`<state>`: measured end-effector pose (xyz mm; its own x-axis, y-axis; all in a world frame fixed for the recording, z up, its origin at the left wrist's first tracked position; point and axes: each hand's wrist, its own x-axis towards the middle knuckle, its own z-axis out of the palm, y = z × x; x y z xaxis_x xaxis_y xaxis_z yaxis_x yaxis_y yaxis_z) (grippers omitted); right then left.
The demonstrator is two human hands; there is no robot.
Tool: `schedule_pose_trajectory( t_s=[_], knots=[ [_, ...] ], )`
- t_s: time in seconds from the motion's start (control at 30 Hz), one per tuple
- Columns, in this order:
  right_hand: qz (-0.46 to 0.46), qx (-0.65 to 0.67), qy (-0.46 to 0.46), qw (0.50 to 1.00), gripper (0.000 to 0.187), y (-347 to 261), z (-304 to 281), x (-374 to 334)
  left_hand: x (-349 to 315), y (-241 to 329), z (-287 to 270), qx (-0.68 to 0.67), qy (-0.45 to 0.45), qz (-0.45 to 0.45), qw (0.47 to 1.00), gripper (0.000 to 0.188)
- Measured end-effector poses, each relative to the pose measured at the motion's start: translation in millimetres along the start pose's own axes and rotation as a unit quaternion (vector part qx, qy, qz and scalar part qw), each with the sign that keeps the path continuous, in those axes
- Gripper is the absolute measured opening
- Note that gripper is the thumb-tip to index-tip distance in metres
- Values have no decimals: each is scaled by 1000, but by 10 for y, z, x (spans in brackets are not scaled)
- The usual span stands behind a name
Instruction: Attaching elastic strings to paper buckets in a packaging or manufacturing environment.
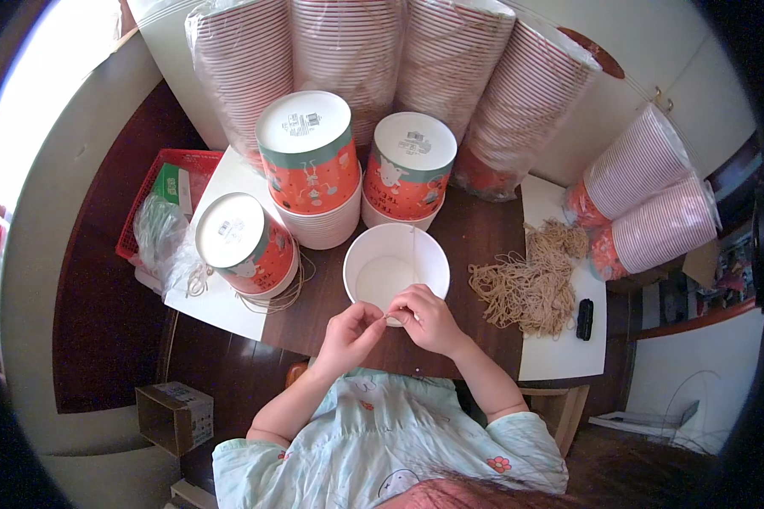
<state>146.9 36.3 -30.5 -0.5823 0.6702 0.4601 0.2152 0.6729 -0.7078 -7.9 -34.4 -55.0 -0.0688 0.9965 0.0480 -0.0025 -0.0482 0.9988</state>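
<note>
A white paper bucket (365,253) stands mouth up in front of me, its inside facing me. A thin cord (414,254) runs down its inner far wall. At the near rim, my left hand (352,336) and my right hand (426,319) meet with fingertips pinched together. Between them shows a small bit of cord, mostly hidden by the fingers. To the right of the bucket lies a loose heap of tan twine (530,284). Orange and green printed buckets stand upside down close by: a single one (263,263) at the left and a stack (409,174) behind.
Another stack of upturned buckets (310,174) stands behind left. Tall plastic-wrapped bucket stacks (348,59) line the back, with two more (637,170) lying at the right. A black object (585,320) rests beside the twine. A red basket (137,212) with plastic bags sits at the left.
</note>
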Motion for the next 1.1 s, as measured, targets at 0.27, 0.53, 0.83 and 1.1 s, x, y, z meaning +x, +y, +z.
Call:
schedule_pose_trajectory(
  t_s=[0.27,0.53,0.83,1.1],
  knots=[
    [39,27,-21,999,9,32,7,-22,15,26,30,41,50,14,998,7],
    [50,32,-35,998,8,34,2,-17,32,60,43,154,100,85,979,7],
    [61,57,-47,995,7,3,1,4,43,46,21,162,106,99,976,6],
    [68,72,-58,993,6,-14,-11,9,37,36,-6,180,94,104,974,4]
  ],
)
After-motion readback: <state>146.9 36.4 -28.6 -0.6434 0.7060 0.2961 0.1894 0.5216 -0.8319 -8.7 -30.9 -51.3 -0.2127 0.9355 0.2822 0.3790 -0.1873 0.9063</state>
